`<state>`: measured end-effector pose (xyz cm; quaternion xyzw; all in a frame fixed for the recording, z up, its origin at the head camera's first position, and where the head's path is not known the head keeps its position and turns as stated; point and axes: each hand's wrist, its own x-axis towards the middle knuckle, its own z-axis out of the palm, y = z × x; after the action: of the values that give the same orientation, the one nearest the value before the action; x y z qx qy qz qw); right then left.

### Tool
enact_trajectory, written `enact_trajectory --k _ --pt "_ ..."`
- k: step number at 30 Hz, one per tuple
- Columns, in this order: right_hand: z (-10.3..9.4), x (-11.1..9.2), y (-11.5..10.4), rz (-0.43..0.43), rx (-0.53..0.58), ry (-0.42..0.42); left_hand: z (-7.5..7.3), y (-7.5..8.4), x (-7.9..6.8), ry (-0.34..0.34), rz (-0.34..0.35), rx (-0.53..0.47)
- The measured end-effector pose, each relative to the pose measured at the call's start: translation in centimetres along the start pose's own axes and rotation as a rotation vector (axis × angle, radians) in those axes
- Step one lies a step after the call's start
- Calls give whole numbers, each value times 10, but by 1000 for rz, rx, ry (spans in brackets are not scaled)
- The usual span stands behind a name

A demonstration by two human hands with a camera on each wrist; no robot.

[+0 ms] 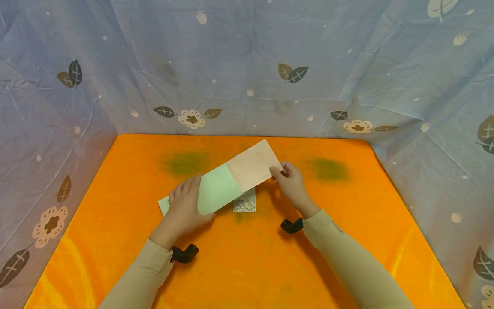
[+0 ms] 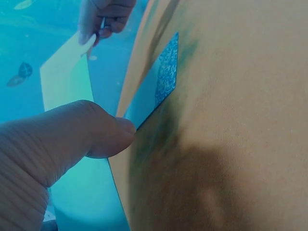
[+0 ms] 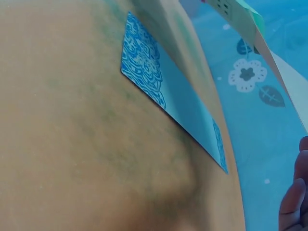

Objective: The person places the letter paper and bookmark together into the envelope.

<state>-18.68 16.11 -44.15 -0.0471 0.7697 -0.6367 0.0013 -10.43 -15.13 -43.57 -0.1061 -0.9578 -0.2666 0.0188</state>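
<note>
A long paper (image 1: 220, 189), green on its left part and pale pink on its right, is held at a slant above the table, its right end higher. My left hand (image 1: 184, 206) grips the green part across its width, thumb along the near edge and fingers at the far edge. At the pink end's near right corner, my right hand (image 1: 289, 182) pinches the paper between thumb and fingers. Beneath it a narrow card (image 1: 244, 205) with ornate patterned ends lies on the table. The paper hides much of the card from above; the right wrist view shows both patterned ends.
An orange table (image 1: 239, 266) carries dark green smudges near its far side. Bluish-grey curtains (image 1: 231, 56) with leaf and flower prints enclose the back and both sides. Black curved pieces (image 1: 185, 254) stick out at both sleeve cuffs.
</note>
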Motion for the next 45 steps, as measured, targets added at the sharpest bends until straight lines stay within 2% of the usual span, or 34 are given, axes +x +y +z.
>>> enact_trajectory --k 4,9,12,18,23,26,34,45 --pt "3 -3 -7 -67 -8 11 0 0 1 8 -12 3" --pt "6 -12 -25 -162 -26 33 0 0 2 19 -17 6" --pt "7 -16 -33 -181 -37 50 0 0 2 10 -27 6" --pt "5 -14 -23 -168 -10 40 0 1 3 5 -49 -3" --pt "1 -5 -1 -118 -4 48 0 0 4 57 -37 3" --pt "-1 -3 4 -95 -2 38 1 -1 4 95 -15 20" --pt "-5 -2 4 -58 42 -3 2 -2 4 122 11 20" --pt "-8 0 -4 -16 13 -65 3 -2 4 116 31 42"
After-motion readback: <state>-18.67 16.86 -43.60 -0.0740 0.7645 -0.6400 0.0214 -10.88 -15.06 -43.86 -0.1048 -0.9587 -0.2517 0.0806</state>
